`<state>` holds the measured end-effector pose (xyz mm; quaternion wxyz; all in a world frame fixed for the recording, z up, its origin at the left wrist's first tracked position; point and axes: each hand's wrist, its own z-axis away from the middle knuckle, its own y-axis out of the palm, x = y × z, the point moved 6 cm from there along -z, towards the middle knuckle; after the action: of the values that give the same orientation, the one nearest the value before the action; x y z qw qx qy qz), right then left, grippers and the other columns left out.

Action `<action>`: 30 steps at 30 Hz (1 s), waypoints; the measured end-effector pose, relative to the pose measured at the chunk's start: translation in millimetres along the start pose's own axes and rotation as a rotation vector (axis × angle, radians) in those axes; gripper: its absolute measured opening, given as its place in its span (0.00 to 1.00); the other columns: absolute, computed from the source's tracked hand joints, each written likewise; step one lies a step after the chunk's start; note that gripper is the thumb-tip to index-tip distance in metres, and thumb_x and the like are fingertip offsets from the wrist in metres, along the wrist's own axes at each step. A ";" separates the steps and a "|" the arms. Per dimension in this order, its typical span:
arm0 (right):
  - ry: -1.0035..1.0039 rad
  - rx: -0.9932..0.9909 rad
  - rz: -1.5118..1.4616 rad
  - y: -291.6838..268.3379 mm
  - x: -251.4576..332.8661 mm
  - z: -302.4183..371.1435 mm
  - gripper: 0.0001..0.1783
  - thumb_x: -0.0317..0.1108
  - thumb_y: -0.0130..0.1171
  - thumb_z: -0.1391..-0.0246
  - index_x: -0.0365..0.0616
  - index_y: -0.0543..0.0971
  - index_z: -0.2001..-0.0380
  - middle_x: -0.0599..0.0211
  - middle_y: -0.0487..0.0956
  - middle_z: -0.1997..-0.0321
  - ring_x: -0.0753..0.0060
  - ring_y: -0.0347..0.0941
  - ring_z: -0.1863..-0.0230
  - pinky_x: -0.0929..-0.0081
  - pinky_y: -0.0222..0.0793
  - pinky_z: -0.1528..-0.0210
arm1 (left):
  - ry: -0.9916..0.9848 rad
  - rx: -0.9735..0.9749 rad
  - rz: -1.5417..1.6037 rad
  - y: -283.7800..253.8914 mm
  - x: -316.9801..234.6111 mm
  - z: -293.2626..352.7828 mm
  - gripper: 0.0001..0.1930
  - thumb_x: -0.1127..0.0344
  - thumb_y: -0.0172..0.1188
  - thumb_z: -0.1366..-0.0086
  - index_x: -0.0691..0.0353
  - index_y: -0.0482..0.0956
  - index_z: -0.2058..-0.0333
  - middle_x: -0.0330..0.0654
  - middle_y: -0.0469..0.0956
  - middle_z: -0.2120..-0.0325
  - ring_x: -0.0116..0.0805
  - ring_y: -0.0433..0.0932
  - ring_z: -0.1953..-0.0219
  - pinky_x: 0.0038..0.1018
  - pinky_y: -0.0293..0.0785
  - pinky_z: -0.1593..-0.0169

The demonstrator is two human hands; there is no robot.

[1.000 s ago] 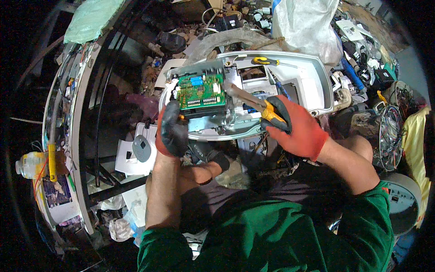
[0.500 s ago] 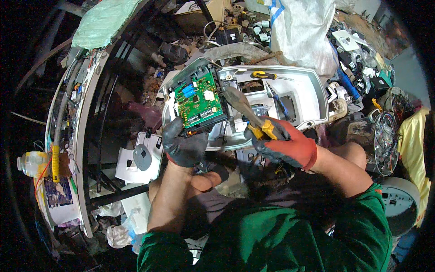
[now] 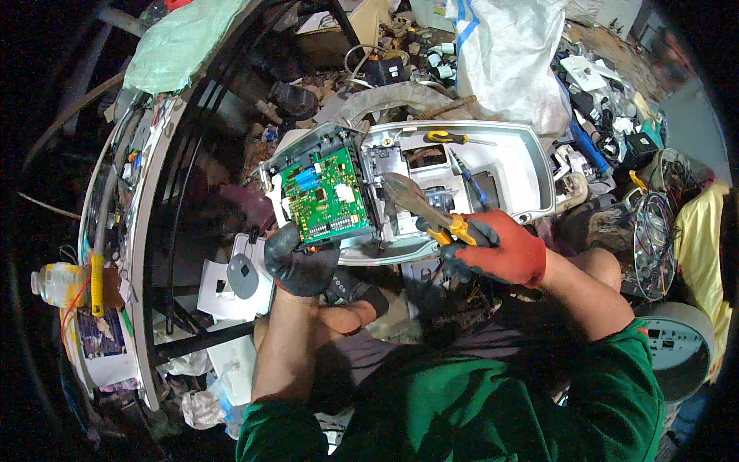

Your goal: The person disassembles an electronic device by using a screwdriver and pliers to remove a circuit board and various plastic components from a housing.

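Note:
Gripped at its near left corner by my left hand [image 3: 302, 262], in a black glove with red at the cuff, is a green circuit board [image 3: 327, 199] in a dark plastic frame. Blue and white components stand on its face, which is tilted toward me. My right hand [image 3: 493, 250], in a red and black glove, is closed around yellow-handled pliers [image 3: 416, 199]. Their broad, worn metal head points up and left, close to the board's right edge; contact is unclear. Below lies an open white plastic housing [image 3: 531, 173], partly hidden by board and pliers.
In the housing lie a yellow-and-black screwdriver [image 3: 446, 137] and a blue-handled tool [image 3: 471, 185]. A white sack [image 3: 509, 65] stands behind, with scrap heaped to its right. At left is a cluttered shelf [image 3: 146, 308] with a jar [image 3: 55, 283]. A white cover [image 3: 223, 296] lies by my left forearm.
My left hand and the circuit board have shifted slightly left and down, exposing more of the housing's parts beside the board. My right hand moved a little right, still gripping the pliers.

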<state>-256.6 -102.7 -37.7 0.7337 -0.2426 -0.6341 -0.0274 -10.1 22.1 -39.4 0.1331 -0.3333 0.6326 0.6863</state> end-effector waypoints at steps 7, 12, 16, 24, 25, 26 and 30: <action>-0.061 -0.034 -0.060 -8.5 4.4 2.7 0.36 0.33 0.61 0.45 0.37 0.63 0.34 0.56 0.80 0.63 0.75 0.76 0.63 0.73 0.72 0.59 | 0.045 -0.054 0.003 -3.0 -3.1 5.2 0.41 0.64 0.59 0.48 0.59 0.59 0.33 0.47 0.67 0.38 0.48 0.65 0.36 0.50 0.56 0.31; -0.256 -0.302 0.261 -15.2 10.0 2.7 0.39 0.33 0.61 0.49 0.31 0.61 0.35 0.48 0.79 0.54 0.55 0.75 0.51 0.59 0.66 0.43 | 0.157 -0.080 -0.230 -2.1 -11.0 7.6 0.40 0.64 0.61 0.47 0.60 0.60 0.34 0.48 0.69 0.40 0.49 0.69 0.38 0.48 0.63 0.34; -0.359 -0.336 0.506 -13.1 19.3 5.8 0.38 0.34 0.62 0.52 0.29 0.64 0.38 0.43 0.75 0.48 0.39 0.67 0.42 0.49 0.55 0.35 | 0.161 -0.086 -0.243 -2.6 -13.1 8.6 0.35 0.60 0.62 0.41 0.59 0.62 0.35 0.48 0.71 0.42 0.47 0.72 0.41 0.45 0.68 0.37; -0.358 -0.441 0.775 -11.7 34.0 9.4 0.37 0.34 0.65 0.56 0.34 0.68 0.41 0.46 0.75 0.51 0.39 0.65 0.44 0.51 0.60 0.40 | 0.187 -0.143 -0.526 -8.8 -14.6 16.1 0.29 0.60 0.56 0.34 0.57 0.62 0.35 0.43 0.72 0.42 0.43 0.72 0.42 0.43 0.67 0.37; -0.360 -0.444 0.788 -11.9 35.1 9.3 0.37 0.34 0.66 0.56 0.34 0.68 0.41 0.46 0.74 0.51 0.39 0.65 0.44 0.50 0.60 0.41 | 0.199 -0.104 -0.499 -9.3 -14.0 15.2 0.29 0.60 0.56 0.33 0.57 0.62 0.35 0.43 0.71 0.42 0.42 0.72 0.41 0.43 0.66 0.36; -0.361 -0.442 0.788 -11.9 35.8 9.1 0.38 0.34 0.66 0.56 0.35 0.68 0.41 0.46 0.75 0.51 0.40 0.65 0.44 0.50 0.60 0.40 | 0.205 -0.090 -0.480 -11.4 -13.8 15.9 0.29 0.59 0.55 0.33 0.58 0.61 0.35 0.43 0.70 0.41 0.42 0.71 0.41 0.43 0.65 0.36; -0.361 -0.436 0.784 -10.6 36.2 9.4 0.38 0.34 0.67 0.57 0.36 0.68 0.41 0.47 0.75 0.51 0.40 0.65 0.43 0.51 0.60 0.40 | 0.073 -0.025 -0.059 -23.6 -8.1 17.6 0.29 0.58 0.54 0.30 0.60 0.58 0.34 0.47 0.68 0.39 0.41 0.69 0.39 0.42 0.62 0.34</action>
<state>-261.8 -98.7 0.6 0.4989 -0.6123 -0.5917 0.1613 5.1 44.8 -53.1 0.1260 -0.3784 0.6180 0.6775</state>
